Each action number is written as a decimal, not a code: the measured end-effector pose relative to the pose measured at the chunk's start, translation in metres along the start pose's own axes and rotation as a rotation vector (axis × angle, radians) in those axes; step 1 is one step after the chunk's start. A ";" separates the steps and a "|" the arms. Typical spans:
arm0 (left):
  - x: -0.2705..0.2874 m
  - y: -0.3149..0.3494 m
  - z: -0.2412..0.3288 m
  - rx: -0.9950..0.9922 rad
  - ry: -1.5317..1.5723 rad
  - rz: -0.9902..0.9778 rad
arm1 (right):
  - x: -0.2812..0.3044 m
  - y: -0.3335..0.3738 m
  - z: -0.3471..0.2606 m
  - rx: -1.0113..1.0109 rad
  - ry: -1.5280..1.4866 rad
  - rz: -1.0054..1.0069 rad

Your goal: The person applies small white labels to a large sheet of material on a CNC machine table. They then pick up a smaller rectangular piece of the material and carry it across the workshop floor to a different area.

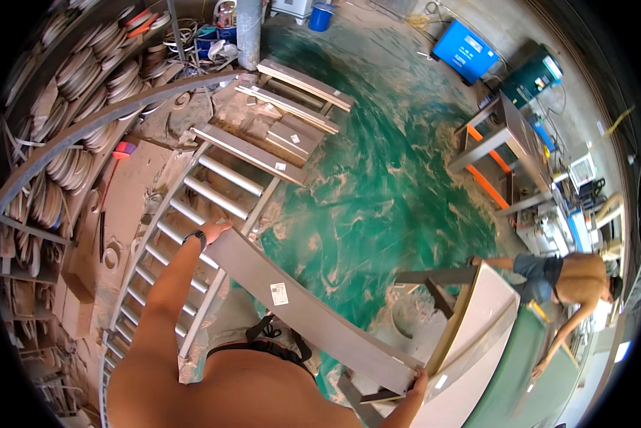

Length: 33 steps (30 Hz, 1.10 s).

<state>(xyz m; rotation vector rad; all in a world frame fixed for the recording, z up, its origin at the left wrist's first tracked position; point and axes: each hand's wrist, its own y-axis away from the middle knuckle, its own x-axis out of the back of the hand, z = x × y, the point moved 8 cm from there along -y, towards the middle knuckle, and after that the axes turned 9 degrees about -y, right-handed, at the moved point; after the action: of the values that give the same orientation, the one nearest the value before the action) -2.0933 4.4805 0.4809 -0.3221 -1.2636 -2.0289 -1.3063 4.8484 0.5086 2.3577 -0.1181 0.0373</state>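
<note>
A long grey-brown board (327, 327) with a white label on it stretches across in front of my body. My left hand (215, 230) is closed around its far left end, beside the rollers of a roller conveyor (165, 232). At the near right end, my right hand (418, 385) grips the board's edge and corner; part of that hand is hidden. This end lies close to a stand (470, 292) carrying pale boards. I cannot tell whether the board rests on the conveyor or the stand.
Labelled boards (252, 152) lie at the conveyor's far end. Coiled strips (78, 71) fill shelves at left. A co-worker (581, 278) leans over a green-topped table (527, 357) at right. A metal workbench (509, 143) and blue machine (465, 51) stand farther back. Dust covers the green floor (377, 192).
</note>
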 end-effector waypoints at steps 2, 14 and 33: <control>0.015 -0.009 0.046 0.047 0.052 -0.034 | -0.041 -0.043 -0.034 -0.003 0.042 0.000; 0.138 -0.310 0.113 0.175 0.194 0.142 | -0.441 -0.274 -0.077 -0.207 0.247 -0.195; 0.261 -0.782 0.090 0.286 -0.967 0.393 | -0.946 -0.477 0.211 -0.360 0.127 -0.296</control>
<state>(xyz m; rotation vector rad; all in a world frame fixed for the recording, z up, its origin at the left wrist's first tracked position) -2.8272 4.6518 0.1356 -1.3966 -1.8221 -1.3187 -2.2038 5.1072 -0.0349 1.9849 0.2661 0.0193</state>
